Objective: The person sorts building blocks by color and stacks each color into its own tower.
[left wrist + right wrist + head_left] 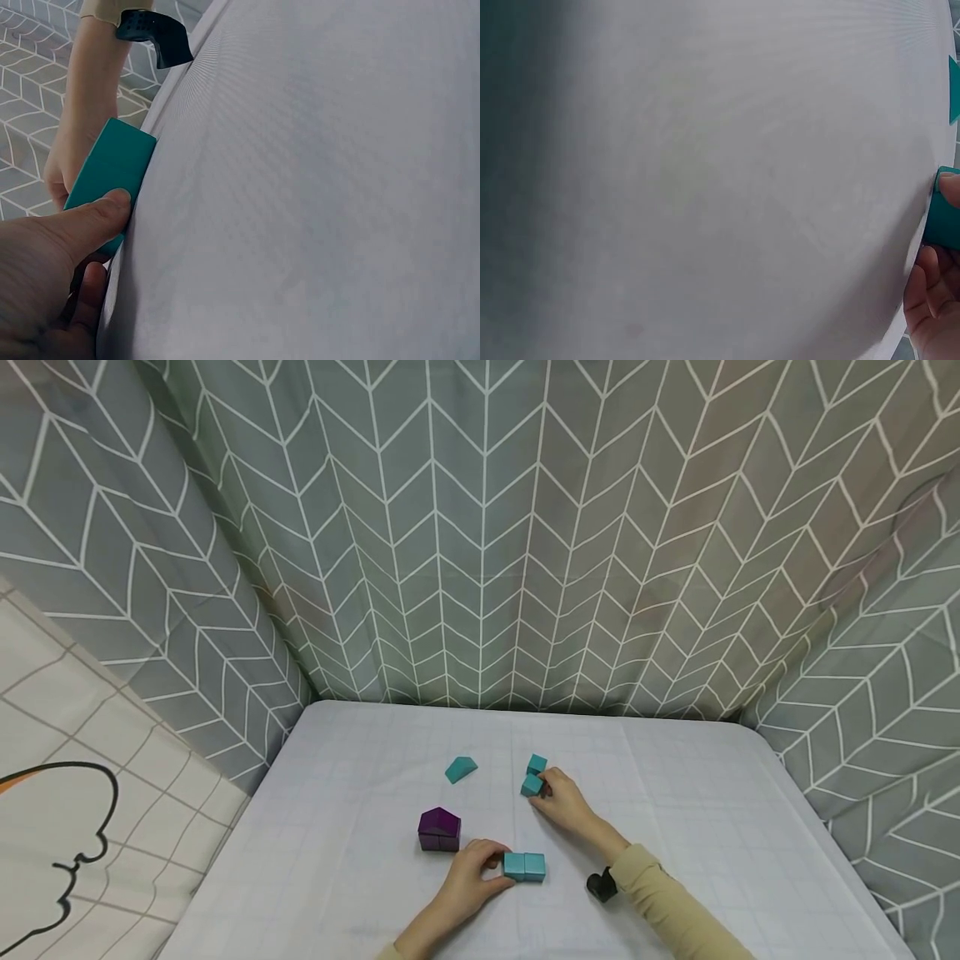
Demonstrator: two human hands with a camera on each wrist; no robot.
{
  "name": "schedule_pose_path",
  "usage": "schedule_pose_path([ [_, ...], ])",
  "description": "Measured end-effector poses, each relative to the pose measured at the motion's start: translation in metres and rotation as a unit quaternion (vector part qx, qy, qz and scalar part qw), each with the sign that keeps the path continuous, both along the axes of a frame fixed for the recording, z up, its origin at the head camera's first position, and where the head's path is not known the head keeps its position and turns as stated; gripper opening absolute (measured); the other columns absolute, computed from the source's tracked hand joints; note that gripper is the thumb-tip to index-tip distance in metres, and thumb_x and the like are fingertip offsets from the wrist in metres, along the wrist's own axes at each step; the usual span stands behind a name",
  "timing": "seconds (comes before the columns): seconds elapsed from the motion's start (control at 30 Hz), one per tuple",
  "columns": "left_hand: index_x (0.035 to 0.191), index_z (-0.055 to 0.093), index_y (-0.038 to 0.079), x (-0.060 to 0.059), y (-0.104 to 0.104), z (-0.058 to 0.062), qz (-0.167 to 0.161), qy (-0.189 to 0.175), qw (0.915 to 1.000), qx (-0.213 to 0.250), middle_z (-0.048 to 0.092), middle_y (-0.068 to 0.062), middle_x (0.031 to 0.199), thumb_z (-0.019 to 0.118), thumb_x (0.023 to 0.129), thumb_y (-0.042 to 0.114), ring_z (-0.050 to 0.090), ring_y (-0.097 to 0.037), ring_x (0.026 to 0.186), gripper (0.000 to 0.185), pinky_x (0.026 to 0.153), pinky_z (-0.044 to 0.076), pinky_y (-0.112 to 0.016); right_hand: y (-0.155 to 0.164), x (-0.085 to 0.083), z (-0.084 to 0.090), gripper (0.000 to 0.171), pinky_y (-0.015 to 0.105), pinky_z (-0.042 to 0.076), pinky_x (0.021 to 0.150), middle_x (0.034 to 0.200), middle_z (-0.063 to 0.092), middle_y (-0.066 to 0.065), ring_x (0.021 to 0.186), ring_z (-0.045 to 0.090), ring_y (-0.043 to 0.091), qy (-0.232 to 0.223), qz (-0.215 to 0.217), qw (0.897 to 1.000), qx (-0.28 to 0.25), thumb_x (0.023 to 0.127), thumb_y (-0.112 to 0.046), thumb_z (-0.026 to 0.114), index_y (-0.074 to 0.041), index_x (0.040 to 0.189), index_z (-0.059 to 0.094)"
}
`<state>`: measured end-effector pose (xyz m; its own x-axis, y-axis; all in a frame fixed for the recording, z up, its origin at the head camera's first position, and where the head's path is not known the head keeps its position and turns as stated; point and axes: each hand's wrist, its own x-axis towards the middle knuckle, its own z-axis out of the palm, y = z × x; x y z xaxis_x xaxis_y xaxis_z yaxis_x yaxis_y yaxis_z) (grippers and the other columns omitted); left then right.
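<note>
On the table, my left hand (495, 870) pinches the left end of a long teal block (524, 866) that lies flat. In the left wrist view my thumb (90, 221) presses on that teal block (112, 169). Farther back, my right hand (542, 792) grips a small teal cube (532, 785), and a second teal cube (537, 764) sits just behind it. The right wrist view shows a fingertip (950, 186) on the held cube (946, 221) at the frame's right edge. A purple house-shaped block (438, 829) stands left of my left hand. A teal wedge (461, 768) lies behind it.
A pale grey gridded cloth covers the table (712, 810). Grey chevron curtains (480, 543) close in the back and both sides. A black wrist strap (602, 885) sits on my right forearm. The table's edges run close on the left and right.
</note>
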<state>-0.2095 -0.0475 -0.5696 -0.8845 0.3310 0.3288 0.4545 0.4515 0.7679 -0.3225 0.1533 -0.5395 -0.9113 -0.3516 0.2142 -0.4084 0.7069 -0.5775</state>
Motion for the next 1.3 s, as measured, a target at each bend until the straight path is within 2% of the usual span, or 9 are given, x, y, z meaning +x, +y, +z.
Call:
schedule_pose_path([
  [0.37,0.099,0.061,0.014,0.000,0.001,0.000,-0.004,-0.003,1.0000,-0.001,0.059,0.008,0.091,0.073,0.071,0.022,0.051,-0.005,0.081,0.032,0.070,0.046,-0.017,0.002,-0.002,0.009,0.030,0.022,0.038,0.057,0.076,0.047,0.002,0.067,0.042,0.011,-0.007,0.030,0.999,0.009,0.072,-0.008,0.071,0.006,0.095,0.057],
  [0.53,0.099,0.061,0.014,0.000,0.001,0.001,-0.002,0.003,1.0000,-0.002,0.058,0.009,0.090,0.074,0.070,0.021,0.050,-0.004,0.080,0.032,0.070,0.045,-0.017,0.004,-0.005,0.024,0.028,0.023,0.039,0.058,0.078,0.049,0.004,0.069,0.045,0.015,-0.007,0.048,0.999,0.002,0.074,-0.009,0.070,0.005,0.095,0.057],
  [0.77,0.097,0.061,0.014,-0.003,0.001,-0.001,0.003,0.001,1.0000,-0.001,0.059,0.009,0.089,0.074,0.070,0.021,0.050,-0.005,0.081,0.031,0.070,0.045,-0.017,0.003,-0.009,0.071,0.031,0.028,0.044,0.064,0.087,0.054,0.007,0.076,0.051,0.023,0.045,0.059,0.997,0.020,0.074,-0.010,0.071,0.005,0.097,0.058],
  [1.03,0.098,0.061,0.013,-0.002,0.001,0.001,0.002,-0.005,1.0000,-0.003,0.059,0.008,0.089,0.075,0.070,0.020,0.050,-0.006,0.080,0.032,0.069,0.045,-0.018,0.004,0.000,0.124,0.031,0.028,0.044,0.066,0.093,0.054,0.006,0.078,0.049,0.019,0.105,0.082,0.991,0.019,0.076,-0.012,0.070,0.002,0.100,0.058],
  [1.17,0.097,0.062,0.012,-0.002,0.001,0.001,0.004,-0.001,1.0000,-0.004,0.059,0.008,0.089,0.075,0.069,0.020,0.051,-0.007,0.079,0.032,0.069,0.046,-0.018,0.003,0.009,0.139,0.031,0.028,0.044,0.066,0.094,0.053,0.005,0.079,0.049,0.019,0.118,0.098,0.988,0.017,0.076,-0.013,0.070,0.000,0.101,0.058],
  [1.3,0.098,0.062,0.012,-0.001,0.001,0.002,0.002,0.001,1.0000,-0.003,0.059,0.008,0.089,0.075,0.069,0.020,0.051,-0.008,0.079,0.032,0.069,0.046,-0.019,0.002,0.022,0.142,0.029,0.027,0.044,0.064,0.093,0.053,0.003,0.078,0.049,0.018,0.117,0.115,0.986,0.007,0.075,-0.012,0.071,-0.002,0.100,0.058],
])
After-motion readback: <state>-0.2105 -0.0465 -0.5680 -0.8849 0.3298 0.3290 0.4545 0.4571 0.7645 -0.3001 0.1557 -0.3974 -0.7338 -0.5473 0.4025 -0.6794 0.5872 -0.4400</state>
